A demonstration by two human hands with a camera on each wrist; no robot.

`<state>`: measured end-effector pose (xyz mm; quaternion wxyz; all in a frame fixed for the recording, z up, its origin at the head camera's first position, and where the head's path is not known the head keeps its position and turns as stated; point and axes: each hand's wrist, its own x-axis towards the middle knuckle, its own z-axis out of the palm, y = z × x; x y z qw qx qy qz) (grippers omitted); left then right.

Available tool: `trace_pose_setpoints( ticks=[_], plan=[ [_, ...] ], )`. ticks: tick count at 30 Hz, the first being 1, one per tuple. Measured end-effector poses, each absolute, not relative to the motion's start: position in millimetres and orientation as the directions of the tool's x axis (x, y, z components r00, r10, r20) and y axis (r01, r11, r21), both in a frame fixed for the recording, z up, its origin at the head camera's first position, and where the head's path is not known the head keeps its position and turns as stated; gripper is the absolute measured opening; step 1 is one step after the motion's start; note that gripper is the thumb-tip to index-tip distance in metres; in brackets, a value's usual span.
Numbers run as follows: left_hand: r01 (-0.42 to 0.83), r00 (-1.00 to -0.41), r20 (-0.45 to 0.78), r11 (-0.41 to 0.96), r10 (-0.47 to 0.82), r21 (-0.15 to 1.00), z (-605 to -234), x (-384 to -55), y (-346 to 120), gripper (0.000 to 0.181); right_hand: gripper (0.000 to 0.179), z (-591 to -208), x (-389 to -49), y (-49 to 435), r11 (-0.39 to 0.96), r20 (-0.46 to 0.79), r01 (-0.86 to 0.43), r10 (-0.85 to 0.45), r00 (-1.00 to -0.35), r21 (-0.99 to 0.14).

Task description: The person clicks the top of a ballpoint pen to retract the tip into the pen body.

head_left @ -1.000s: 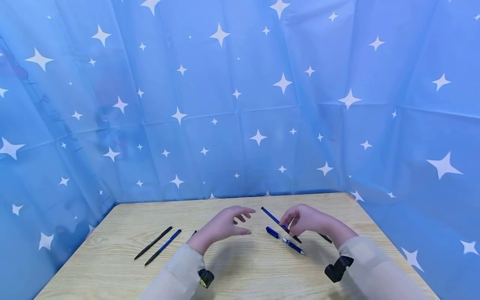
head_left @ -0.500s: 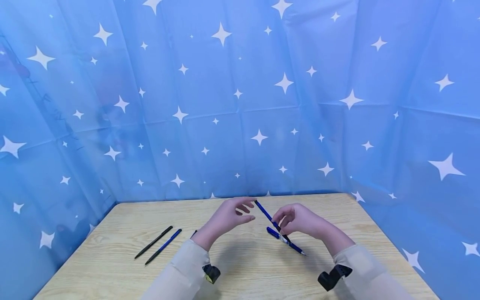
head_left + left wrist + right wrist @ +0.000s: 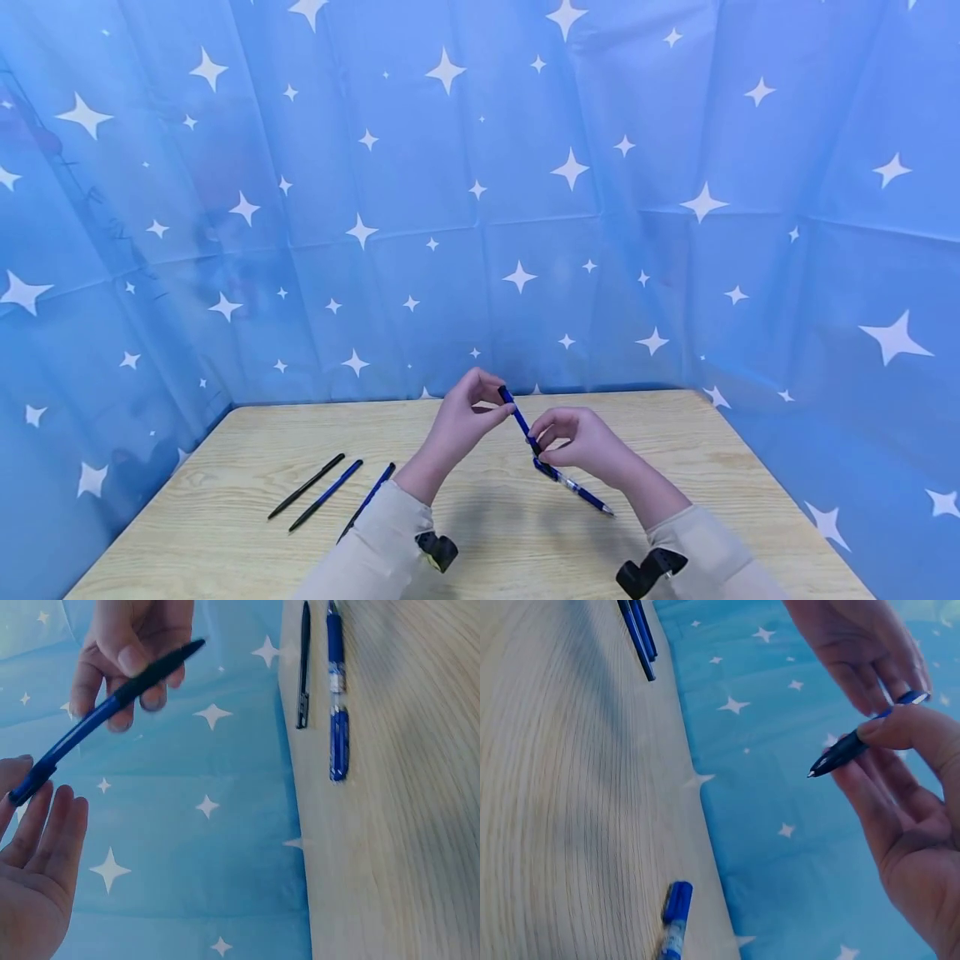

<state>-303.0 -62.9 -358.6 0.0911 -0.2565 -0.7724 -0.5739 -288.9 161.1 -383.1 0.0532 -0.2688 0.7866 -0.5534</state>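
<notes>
A blue ballpoint pen (image 3: 521,417) with a dark grip is held tilted above the table between both hands. My right hand (image 3: 588,437) pinches it near the dark tip end, thumb against fingers. At the other end, my left hand (image 3: 467,421) has thumb and fingertips on the clip end. In the left wrist view the pen (image 3: 97,716) slants from the left hand (image 3: 37,877) up to the right hand (image 3: 139,645). The right wrist view shows the metal point of the pen (image 3: 840,754) sticking out beyond the right thumb.
On the wooden table (image 3: 465,550), a blue pen with a clear middle (image 3: 588,496) lies below the right hand. A black pen (image 3: 306,487) and two blue pens lie side by side at left. Another black pen (image 3: 304,667) shows in the left wrist view. A starred curtain hangs behind.
The right hand has raised the blue pen off the table and brought it leftward. The left hand has moved up and taken its clip end between thumb and fingers.
</notes>
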Motion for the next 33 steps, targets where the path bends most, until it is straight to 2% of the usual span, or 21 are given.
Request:
trace_pose_setpoints(
  ticks=[12, 18, 33],
  plan=[
    [0.472, -0.848, 0.456, -0.009, 0.269, 0.882, -350, -294, -51, 0.025, 0.019, -388, -286, 148, 0.105, 0.278, -0.358, -0.445, -0.851, -0.928],
    [0.499, -0.836, 0.483, -0.004, 0.263, 0.867, -350, -292, -50, 0.023, 0.018, -394, -289, 144, 0.057, 0.298, -0.363, -0.462, -0.835, -0.93],
    [0.476, -0.857, 0.464, -0.002, 0.226, 0.88, -345, -286, -55, 0.023, 0.021, -402, -286, 137, -0.038, 0.316, -0.342, -0.486, -0.815, -0.939]
  ],
)
